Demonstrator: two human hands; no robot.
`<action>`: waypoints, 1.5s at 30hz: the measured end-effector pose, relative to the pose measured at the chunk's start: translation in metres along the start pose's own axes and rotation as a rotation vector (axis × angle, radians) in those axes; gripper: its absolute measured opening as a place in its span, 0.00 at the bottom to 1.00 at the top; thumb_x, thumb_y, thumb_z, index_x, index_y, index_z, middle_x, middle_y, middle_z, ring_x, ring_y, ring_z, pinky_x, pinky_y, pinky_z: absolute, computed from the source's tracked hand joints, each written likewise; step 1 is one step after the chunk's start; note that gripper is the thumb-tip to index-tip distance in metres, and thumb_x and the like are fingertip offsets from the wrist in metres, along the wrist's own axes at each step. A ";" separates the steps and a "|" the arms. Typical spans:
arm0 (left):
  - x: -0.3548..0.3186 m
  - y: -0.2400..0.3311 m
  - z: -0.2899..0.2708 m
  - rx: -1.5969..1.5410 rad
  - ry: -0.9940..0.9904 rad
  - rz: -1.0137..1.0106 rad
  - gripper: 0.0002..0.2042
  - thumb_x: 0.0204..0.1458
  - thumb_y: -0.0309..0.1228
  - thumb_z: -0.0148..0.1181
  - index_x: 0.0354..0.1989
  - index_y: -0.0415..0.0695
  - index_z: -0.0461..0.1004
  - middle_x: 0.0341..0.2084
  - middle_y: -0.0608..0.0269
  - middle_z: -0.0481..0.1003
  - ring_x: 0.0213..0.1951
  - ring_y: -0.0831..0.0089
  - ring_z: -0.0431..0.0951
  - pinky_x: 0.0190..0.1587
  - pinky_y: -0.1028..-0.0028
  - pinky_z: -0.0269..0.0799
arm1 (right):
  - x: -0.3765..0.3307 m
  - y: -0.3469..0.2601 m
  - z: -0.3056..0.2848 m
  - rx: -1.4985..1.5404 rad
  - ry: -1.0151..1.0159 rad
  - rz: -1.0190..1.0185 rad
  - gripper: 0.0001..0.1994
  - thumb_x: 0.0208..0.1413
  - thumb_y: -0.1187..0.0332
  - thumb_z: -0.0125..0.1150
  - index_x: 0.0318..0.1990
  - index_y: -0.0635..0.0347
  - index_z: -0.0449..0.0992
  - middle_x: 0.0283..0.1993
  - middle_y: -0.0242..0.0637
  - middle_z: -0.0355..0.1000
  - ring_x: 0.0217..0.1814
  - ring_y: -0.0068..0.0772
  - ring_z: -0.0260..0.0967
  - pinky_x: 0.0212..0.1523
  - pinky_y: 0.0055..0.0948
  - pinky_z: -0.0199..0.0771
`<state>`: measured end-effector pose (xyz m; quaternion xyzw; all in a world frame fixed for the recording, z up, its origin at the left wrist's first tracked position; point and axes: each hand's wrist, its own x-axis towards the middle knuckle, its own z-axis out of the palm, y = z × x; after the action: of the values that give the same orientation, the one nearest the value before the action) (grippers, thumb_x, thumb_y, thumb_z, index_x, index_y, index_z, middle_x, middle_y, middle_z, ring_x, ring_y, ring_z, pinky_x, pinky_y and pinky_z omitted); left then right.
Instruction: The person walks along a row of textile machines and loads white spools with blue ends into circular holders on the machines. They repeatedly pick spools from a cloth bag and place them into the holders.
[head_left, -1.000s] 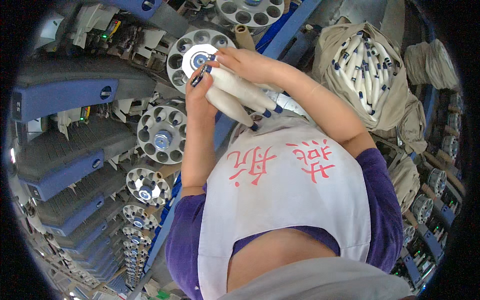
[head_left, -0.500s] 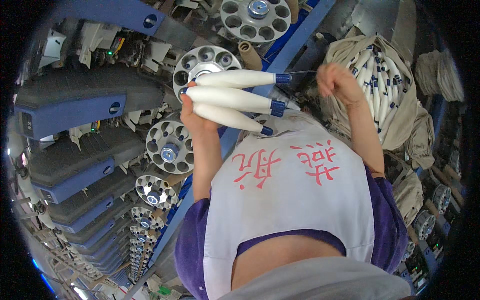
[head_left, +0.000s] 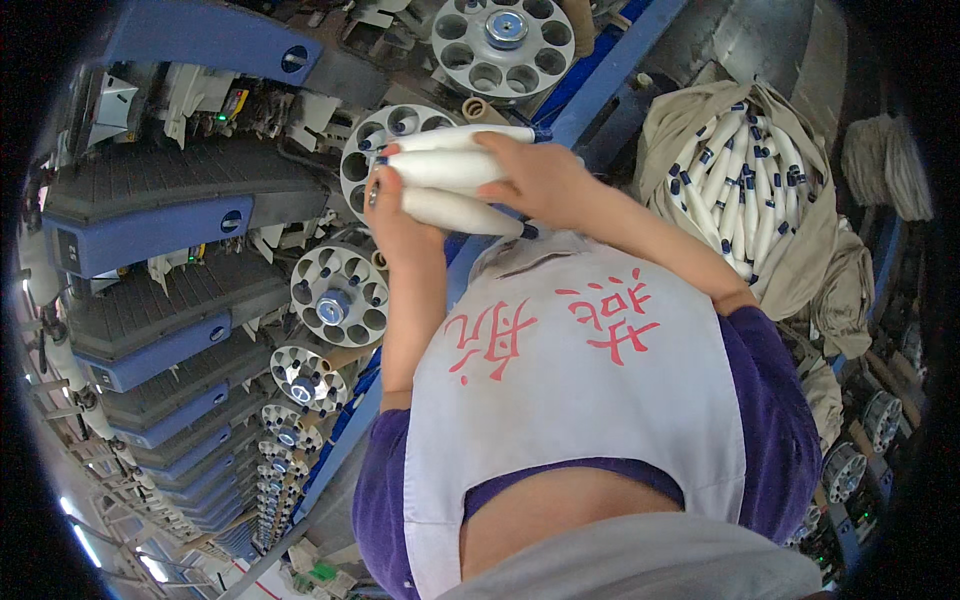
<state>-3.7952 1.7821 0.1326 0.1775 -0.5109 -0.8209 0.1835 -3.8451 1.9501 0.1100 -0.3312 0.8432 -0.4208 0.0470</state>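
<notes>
Bobbins [head_left: 440,169] fill the half-curled left hand [head_left: 398,215], right hand [head_left: 545,182] seemingly touching.

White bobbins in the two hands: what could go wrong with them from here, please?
Several white bobbins are bunched between the left hand and right hand, so one might slip out. Their left ends overlap the holed wheel in view; they could knock it. The lowest blue tip, near the apron, might snag cloth.

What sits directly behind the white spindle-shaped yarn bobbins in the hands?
A round grey wheel with holes shows along its upper and left rim; the white bobbins and left hand mostly cover its middle.
</notes>
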 end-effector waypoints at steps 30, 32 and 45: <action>0.015 0.003 -0.027 -0.324 0.032 -0.208 0.20 0.55 0.46 0.45 0.46 0.43 0.66 0.44 0.53 0.68 0.49 0.55 0.66 0.52 0.52 0.61 | -0.096 0.078 -0.080 0.822 0.061 0.725 0.08 0.55 0.65 0.48 0.32 0.56 0.73 0.18 0.22 0.60 0.14 0.11 0.51 0.13 0.15 0.48; 0.011 -0.004 -0.018 -0.278 -0.059 -0.224 0.19 0.55 0.45 0.44 0.46 0.43 0.67 0.45 0.53 0.68 0.49 0.55 0.66 0.52 0.53 0.62 | -0.067 0.068 -0.032 0.925 0.057 0.413 0.08 0.54 0.65 0.51 0.35 0.57 0.73 0.19 0.27 0.62 0.15 0.16 0.55 0.14 0.17 0.53; 0.001 -0.010 -0.028 -0.318 0.232 -0.141 0.20 0.57 0.46 0.39 0.50 0.44 0.62 0.48 0.53 0.64 0.52 0.55 0.63 0.55 0.52 0.58 | -0.103 0.071 -0.072 1.359 -0.130 0.629 0.07 0.55 0.65 0.49 0.30 0.59 0.68 0.11 0.20 0.51 0.08 0.11 0.43 0.08 0.14 0.40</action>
<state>-3.7839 1.7636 0.1119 0.2751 -0.3367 -0.8759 0.2089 -3.8277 2.0910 0.0834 0.0032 0.4482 -0.7950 0.4088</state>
